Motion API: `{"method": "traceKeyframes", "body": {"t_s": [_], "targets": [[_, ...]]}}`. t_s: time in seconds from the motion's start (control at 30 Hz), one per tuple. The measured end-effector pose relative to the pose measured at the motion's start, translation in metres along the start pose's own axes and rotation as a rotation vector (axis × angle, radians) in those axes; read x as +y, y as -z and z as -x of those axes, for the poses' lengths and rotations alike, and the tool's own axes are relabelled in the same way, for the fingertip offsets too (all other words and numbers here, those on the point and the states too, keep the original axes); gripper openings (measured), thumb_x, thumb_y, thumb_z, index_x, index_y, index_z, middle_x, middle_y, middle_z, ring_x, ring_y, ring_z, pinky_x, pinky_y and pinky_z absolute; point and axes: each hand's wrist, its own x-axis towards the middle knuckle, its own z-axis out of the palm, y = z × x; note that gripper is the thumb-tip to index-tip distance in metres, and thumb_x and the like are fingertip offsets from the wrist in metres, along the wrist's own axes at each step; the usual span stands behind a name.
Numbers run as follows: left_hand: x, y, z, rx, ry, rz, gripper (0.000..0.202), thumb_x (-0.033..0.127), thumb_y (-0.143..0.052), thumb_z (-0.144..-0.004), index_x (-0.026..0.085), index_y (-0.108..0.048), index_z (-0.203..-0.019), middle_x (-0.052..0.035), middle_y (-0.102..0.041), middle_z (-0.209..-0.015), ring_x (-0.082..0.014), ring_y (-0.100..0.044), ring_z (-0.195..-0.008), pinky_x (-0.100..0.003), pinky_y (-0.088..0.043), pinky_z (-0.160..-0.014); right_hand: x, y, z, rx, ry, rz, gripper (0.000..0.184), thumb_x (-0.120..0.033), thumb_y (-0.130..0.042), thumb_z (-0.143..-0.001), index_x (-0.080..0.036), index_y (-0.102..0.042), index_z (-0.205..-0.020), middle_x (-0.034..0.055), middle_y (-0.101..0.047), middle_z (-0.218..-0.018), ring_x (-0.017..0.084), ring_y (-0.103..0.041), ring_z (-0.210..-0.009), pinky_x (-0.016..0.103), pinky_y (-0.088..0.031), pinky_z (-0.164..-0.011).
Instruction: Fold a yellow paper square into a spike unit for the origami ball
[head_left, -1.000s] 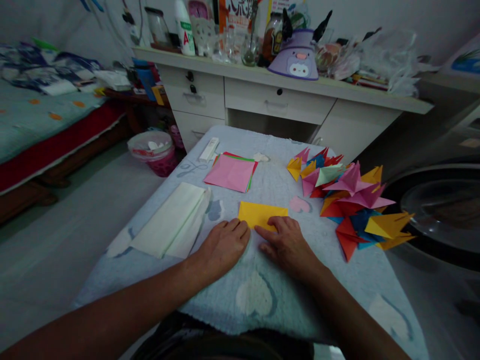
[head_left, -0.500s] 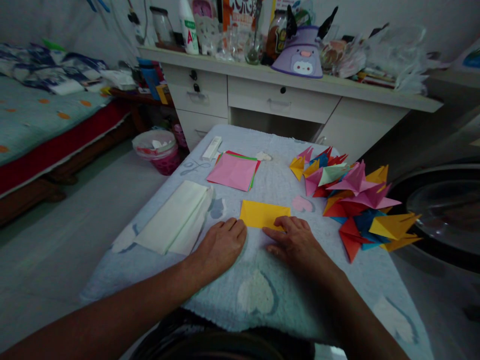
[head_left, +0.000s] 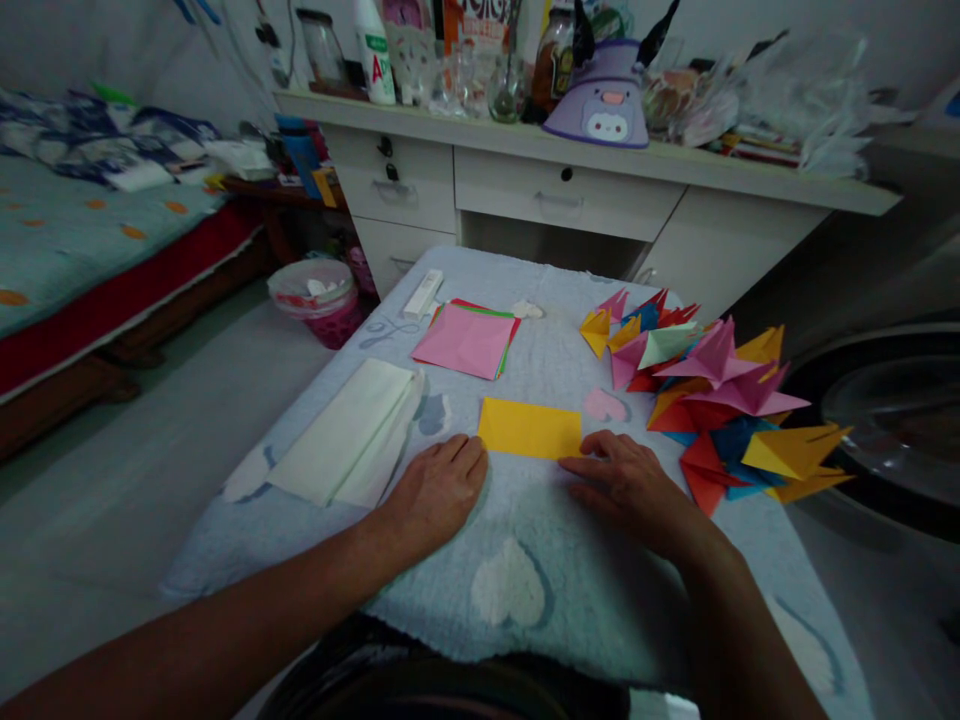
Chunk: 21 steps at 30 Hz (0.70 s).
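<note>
A yellow paper folded into a rectangle [head_left: 529, 428] lies flat on the pale blue towel-covered table [head_left: 525, 560]. My left hand [head_left: 437, 490] rests palm down on the cloth, fingers out, its fingertips just left of the paper's lower left corner. My right hand [head_left: 628, 482] lies flat with fingers stretched, fingertips at the paper's lower right corner. Neither hand holds anything.
A stack of pink and coloured paper squares [head_left: 466, 340] lies farther back. A heap of folded paper pieces [head_left: 712, 400] fills the right side. A folded white cloth [head_left: 352, 432] lies at left, a white tube [head_left: 422, 294] behind it. A cluttered desk [head_left: 585, 190] stands beyond, a pink bin [head_left: 315, 298] on the floor.
My right hand has slid rightward along the yellow paper's lower edge, from its middle to its right corner. My left hand has stayed put.
</note>
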Motion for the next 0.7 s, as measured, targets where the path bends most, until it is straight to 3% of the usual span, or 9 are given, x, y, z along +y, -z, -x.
{"method": "traceKeyframes", "body": {"t_s": [0.27,0.47,0.6,0.7], "targets": [[-0.001,-0.003,0.000,0.028,0.007,-0.004,0.026,0.002,-0.048,-0.086,0.009,-0.065,-0.104,-0.0146,-0.064,-0.108,-0.0253,-0.059,-0.098,-0.038,-0.054,-0.081,0.014,0.000,0.007,0.024,0.004,-0.050,0.027,-0.029,-0.059,-0.090,-0.035,-0.070,-0.113,0.0084,-0.061,-0.109,0.022,-0.058,-0.090,0.039,-0.047,-0.078],[-0.003,0.002,-0.003,-0.015,0.020,0.001,0.023,0.004,-0.048,-0.087,0.011,-0.065,-0.100,-0.0120,-0.065,-0.104,-0.0242,-0.059,-0.094,-0.037,-0.053,-0.078,0.023,0.005,0.007,0.018,0.014,-0.125,0.023,-0.028,-0.056,-0.091,-0.033,-0.073,-0.106,0.0074,-0.063,-0.106,0.021,-0.060,-0.091,0.036,-0.049,-0.078],[-0.006,0.010,-0.010,-0.074,0.047,0.050,0.021,0.007,-0.046,-0.089,0.012,-0.065,-0.092,-0.0101,-0.065,-0.096,-0.0234,-0.060,-0.090,-0.038,-0.052,-0.078,0.026,0.011,0.004,-0.018,0.022,-0.185,0.025,-0.030,-0.050,-0.094,-0.027,-0.075,-0.090,0.0065,-0.064,-0.101,0.019,-0.060,-0.089,0.034,-0.048,-0.077],[-0.010,0.022,-0.020,-0.116,0.070,0.091,0.020,0.015,-0.047,-0.091,0.014,-0.066,-0.087,-0.0093,-0.066,-0.090,-0.0237,-0.061,-0.085,-0.039,-0.052,-0.076,0.025,0.009,-0.002,0.029,0.006,-0.253,0.030,-0.030,-0.047,-0.094,-0.021,-0.070,-0.077,0.0058,-0.065,-0.088,0.019,-0.060,-0.083,0.033,-0.047,-0.076]]}}
